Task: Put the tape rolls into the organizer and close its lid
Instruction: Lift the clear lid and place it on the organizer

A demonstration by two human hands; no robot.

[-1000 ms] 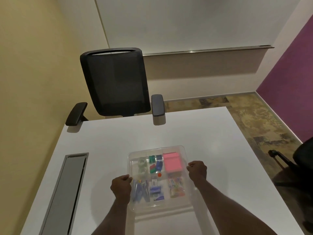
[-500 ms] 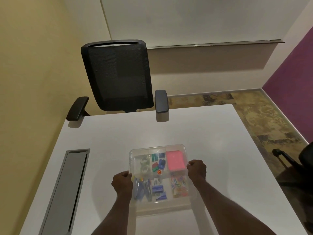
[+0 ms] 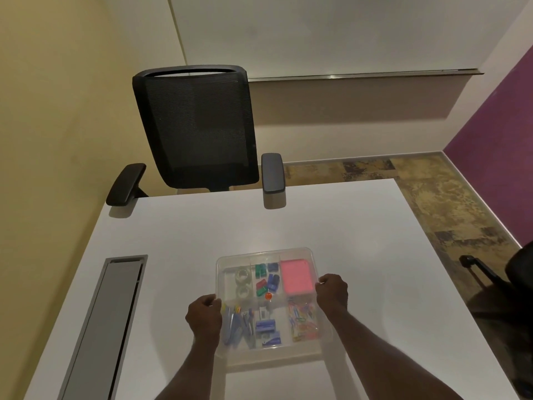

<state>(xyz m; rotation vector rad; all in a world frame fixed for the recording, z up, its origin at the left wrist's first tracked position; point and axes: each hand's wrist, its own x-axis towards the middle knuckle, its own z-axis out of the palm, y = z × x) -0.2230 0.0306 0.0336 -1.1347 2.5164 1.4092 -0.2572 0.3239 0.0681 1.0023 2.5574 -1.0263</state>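
A clear plastic organizer (image 3: 265,254) rests on the white table (image 3: 360,255), with its transparent lid lying flat over the compartments. Two clear tape rolls (image 3: 243,282) lie one behind the other in its far left compartment. My left hand (image 3: 203,314) grips the organizer's left edge, fingers curled over the rim. My right hand (image 3: 331,288) grips the right edge in the same way. Pink sticky notes (image 3: 295,277), binder clips, a stapler and paper clips fill the other compartments.
A black mesh office chair (image 3: 196,125) stands at the table's far edge. A grey cable hatch (image 3: 109,321) is set into the table on the left. Another dark chair (image 3: 519,272) is on the right, off the table.
The view has tilted a little, so the organizer sits lower in the frame. Both hands stay gripped on its left and right edges, and the lid has settled flatter.
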